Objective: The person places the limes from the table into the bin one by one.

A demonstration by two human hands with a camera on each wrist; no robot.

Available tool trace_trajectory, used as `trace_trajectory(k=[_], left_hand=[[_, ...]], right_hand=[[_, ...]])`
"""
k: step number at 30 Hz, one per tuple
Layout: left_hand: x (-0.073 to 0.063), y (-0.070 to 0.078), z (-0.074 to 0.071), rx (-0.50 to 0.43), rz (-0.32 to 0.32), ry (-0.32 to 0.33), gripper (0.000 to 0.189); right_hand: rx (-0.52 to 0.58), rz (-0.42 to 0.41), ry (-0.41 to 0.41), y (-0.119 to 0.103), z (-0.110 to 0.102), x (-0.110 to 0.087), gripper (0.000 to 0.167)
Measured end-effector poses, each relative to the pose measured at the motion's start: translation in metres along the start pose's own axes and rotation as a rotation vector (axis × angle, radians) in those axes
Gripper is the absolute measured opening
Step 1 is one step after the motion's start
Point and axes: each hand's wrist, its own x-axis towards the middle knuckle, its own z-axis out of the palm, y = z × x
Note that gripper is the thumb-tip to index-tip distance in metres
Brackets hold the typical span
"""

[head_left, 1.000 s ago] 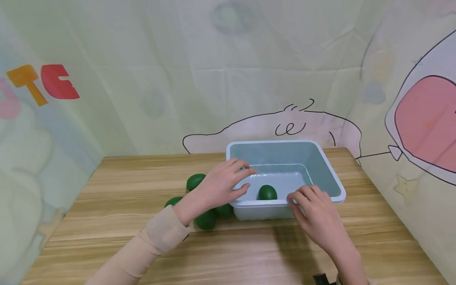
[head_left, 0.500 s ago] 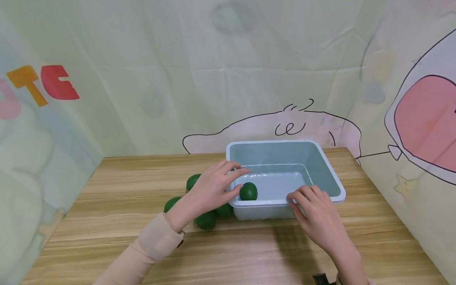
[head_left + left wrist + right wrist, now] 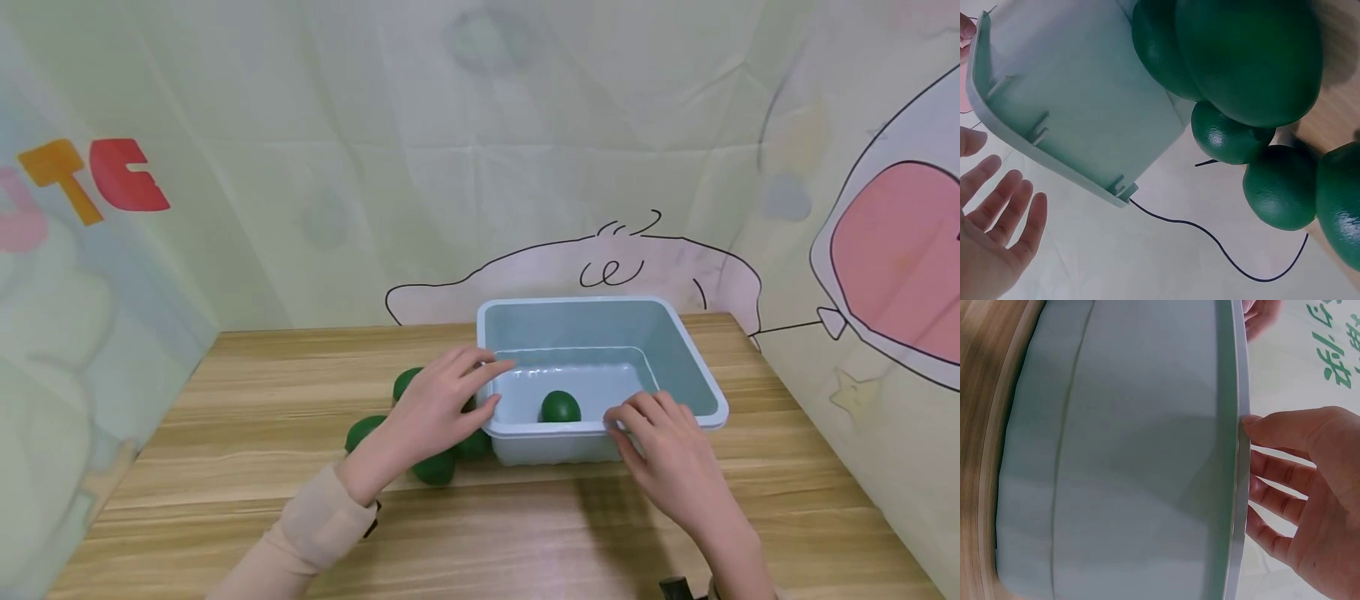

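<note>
A light blue plastic bin (image 3: 570, 321) stands toward the back of the wooden table. One dark green, smooth, rounded fruit (image 3: 560, 407) lies in it near the front wall. My right hand (image 3: 671, 454) pinches the bin's front rim, thumb on the outside and fingers over the edge; the right wrist view shows the thumb against the rim (image 3: 1241, 462). Over the left rim, my left hand (image 3: 442, 408) hovers with fingers spread and holds nothing. Beneath and beside it, several more green fruits (image 3: 435, 469) sit against the bin's left side, partly hidden by the hand and forearm.
The wooden table (image 3: 285, 375) runs back to a pale cloth backdrop (image 3: 337, 167) with cartoon drawings, which also closes in both sides. A black strap piece (image 3: 677, 587) shows by the right wrist.
My left hand has drawn back leftward from over the bin. The fruit inside rolled left, then back right to the middle front. The right hand stays on the rim.
</note>
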Motion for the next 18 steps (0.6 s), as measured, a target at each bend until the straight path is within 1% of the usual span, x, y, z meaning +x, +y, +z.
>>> trace_trajectory(k=[3,5,6,11,18], left_hand=[[-0.003,0.000,0.000,-0.004,-0.002,0.018,0.037],[-0.004,0.000,0.000,-0.008,-0.007,0.026,0.037],[-0.005,0.000,-0.001,-0.008,-0.011,0.029,0.037],[-0.008,0.000,-0.001,-0.009,-0.037,0.028,0.037],[-0.016,-0.001,-0.001,-0.002,-0.045,0.032,0.036]], right_hand=[[0.007,-0.001,-0.002,0.000,0.000,0.000,0.006],[0.009,-0.003,-0.001,0.000,0.000,0.000,0.005],[0.008,-0.004,0.001,0.000,0.000,0.000,0.006],[0.000,-0.005,0.010,0.000,0.000,0.001,0.019],[-0.009,0.004,-0.006,-0.001,-0.001,0.001,0.018]])
